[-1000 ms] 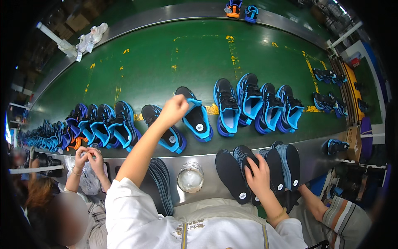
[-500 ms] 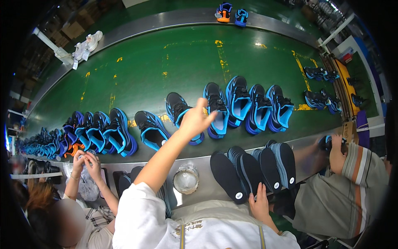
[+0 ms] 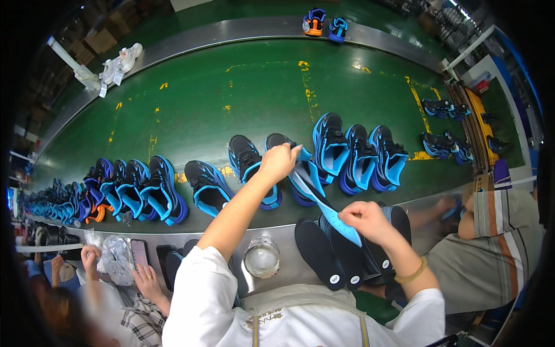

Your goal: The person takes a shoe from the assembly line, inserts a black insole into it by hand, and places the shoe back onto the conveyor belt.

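Observation:
My left hand pinches the tongue of a black and blue sneaker standing on the green belt, its toe pointing away from me. In my right hand is a thin insole with a light blue underside, gripped near its heel end. The insole slants across from the sneaker's opening, and its far end is down by the collar. Below my right hand, stacks of black insoles with round white stickers lie on the metal ledge, partly covered by the hand and forearm.
More sneakers line the belt on both sides. A jar stands on the ledge near me. At the left, a co-worker's hand is by a phone and a clear plastic bag. Another person sits at the right.
My right hand has risen from the stacks with an insole and brought it to the sneaker. My left hand, spread above the shoes before, has closed on the tongue.

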Action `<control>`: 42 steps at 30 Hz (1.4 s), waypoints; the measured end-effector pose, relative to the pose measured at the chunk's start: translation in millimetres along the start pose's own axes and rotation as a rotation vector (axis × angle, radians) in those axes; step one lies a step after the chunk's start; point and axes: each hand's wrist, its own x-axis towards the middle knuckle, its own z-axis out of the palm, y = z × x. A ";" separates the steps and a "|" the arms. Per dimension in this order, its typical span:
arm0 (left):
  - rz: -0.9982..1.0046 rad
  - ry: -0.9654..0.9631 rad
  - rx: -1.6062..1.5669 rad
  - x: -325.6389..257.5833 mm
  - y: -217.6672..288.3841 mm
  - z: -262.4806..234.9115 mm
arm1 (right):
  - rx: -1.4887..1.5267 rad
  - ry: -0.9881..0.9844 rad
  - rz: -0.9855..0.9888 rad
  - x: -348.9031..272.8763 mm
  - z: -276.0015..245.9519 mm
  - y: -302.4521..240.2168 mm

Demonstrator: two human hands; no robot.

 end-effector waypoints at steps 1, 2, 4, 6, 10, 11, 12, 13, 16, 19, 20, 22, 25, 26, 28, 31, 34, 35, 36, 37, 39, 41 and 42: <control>-0.080 -0.015 -0.033 0.4 -3.5 0.1 | 0.046 -0.067 0.079 10.8 -3.7 5.0; -0.081 -0.017 -0.032 0.9 -6.3 0.9 | 0.045 -0.084 0.161 20.8 -7.1 5.2; -0.103 -0.057 -0.104 2.0 -10.0 -1.3 | 0.039 -0.125 0.153 42.7 -8.1 3.0; -0.103 -0.070 -0.133 3.4 -14.3 -5.9 | -0.215 -0.118 -0.021 66.5 2.0 2.4; -0.065 -0.156 -0.192 6.7 -8.7 -5.4 | -0.726 0.052 -0.463 117.6 52.9 45.5; -0.067 -0.159 -0.197 4.1 -13.2 -6.8 | -0.790 0.019 -0.402 122.2 67.8 41.4; -0.071 -0.156 -0.197 2.1 -14.2 -6.9 | -0.860 -0.008 -0.336 123.6 77.5 37.1; -0.067 -0.132 -0.176 0.5 -14.2 -6.1 | -0.861 -0.011 -0.338 121.6 80.4 34.6; -0.100 -0.092 -0.164 -4.8 -13.2 -6.9 | -1.011 -0.028 -0.350 112.0 82.0 19.1; -0.139 -0.124 -0.109 -8.4 -8.0 -9.4 | -1.050 -0.064 -0.086 102.8 67.9 0.0; -0.145 -0.121 -0.118 -8.7 -6.7 -10.3 | -1.058 -0.071 -0.088 107.8 65.6 -0.4; -0.159 -0.127 -0.125 -7.6 -2.2 -9.7 | -1.002 -0.244 -0.055 119.5 58.7 3.0; -0.164 -0.096 -0.167 -10.2 -4.9 -8.9 | -1.012 -0.232 -0.229 126.5 58.6 24.0; -0.179 -0.088 -0.166 -11.8 -6.6 -7.9 | -1.051 -0.245 -0.299 125.3 62.0 26.5; -0.156 -0.051 -0.159 -10.6 -5.8 -3.2 | -1.052 -0.223 -0.371 130.9 68.2 31.6; -0.169 -0.069 -0.178 -6.5 -4.5 0.2 | -1.080 -0.092 -0.472 154.2 79.4 46.0; -0.165 -0.071 -0.154 -5.8 -5.8 1.4 | -1.079 -0.092 -0.418 157.1 82.9 48.0; -0.160 -0.069 -0.143 -6.7 -6.7 1.7 | -1.089 -0.193 -0.313 161.3 82.7 44.8; -0.161 -0.071 -0.144 -6.3 -6.4 2.7 | -1.088 -0.195 -0.310 163.6 83.8 43.8; -0.155 -0.067 -0.147 -6.4 -6.6 3.4 | -1.164 -0.253 -0.244 165.0 85.4 43.0; -0.135 -0.063 -0.138 -6.4 -7.7 3.1 | -1.262 -0.450 -0.083 168.1 86.7 25.5; -0.136 -0.072 -0.138 -6.5 -9.3 2.0 | -1.339 -0.533 -0.084 174.2 87.6 27.1; -0.127 -0.084 -0.143 -6.5 -7.9 1.5 | -1.418 -0.609 -0.077 176.6 87.8 29.3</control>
